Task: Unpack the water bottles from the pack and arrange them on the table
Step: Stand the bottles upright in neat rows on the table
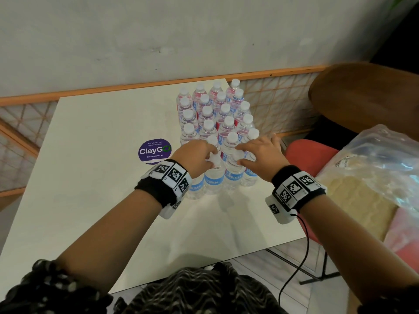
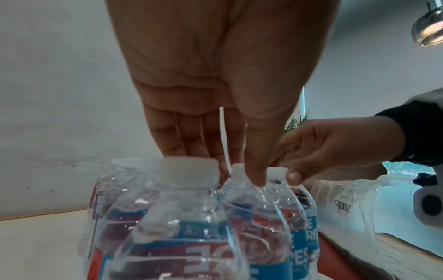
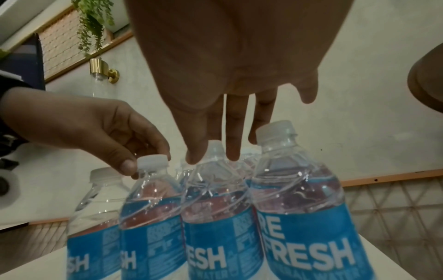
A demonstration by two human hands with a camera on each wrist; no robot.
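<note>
Nearest you: patterned dark sleeves, then both forearms reaching out over the white surface (image 1: 95, 200), each wrist wrapped in a black band with black-and-white marker tiles. A thin black cable hangs from the right band down past the surface's near edge.

Your left hand (image 1: 196, 155) sits over the front row of water bottles (image 1: 217, 123). Its thumb and fingers (image 3: 127, 165) are curled down round the white cap (image 3: 153, 160) of one front-row bottle, pinching it at the rim. The right wrist view shows that plainly: thumb tip on the near side of the cap, fingers on the far side.

Your right hand (image 1: 260, 152) is just beside it, palm down, fingers (image 3: 233, 149) straight and slightly spread. Their tips come down among the necks of the next bottles; whether they actually touch the plastic cannot be told. They close on nothing.

The bottles stand upright in a tight block on the right half of the surface, four across in rows running from your hands back to the far edge. White caps, clear bodies, blue labels reading "REFRESH"; red shows on the labels' other side.

Left of the block, flat on the surface, a round purple sticker (image 1: 154, 151) reads "ClayGo".

To your right, off the surface, a crumpled clear plastic wrap (image 1: 383, 159) lies on a red seat (image 1: 310, 152).

Beyond: an orange-framed lattice panel (image 1: 283, 96) behind the surface, then a pale wall (image 1: 158, 37).
</note>
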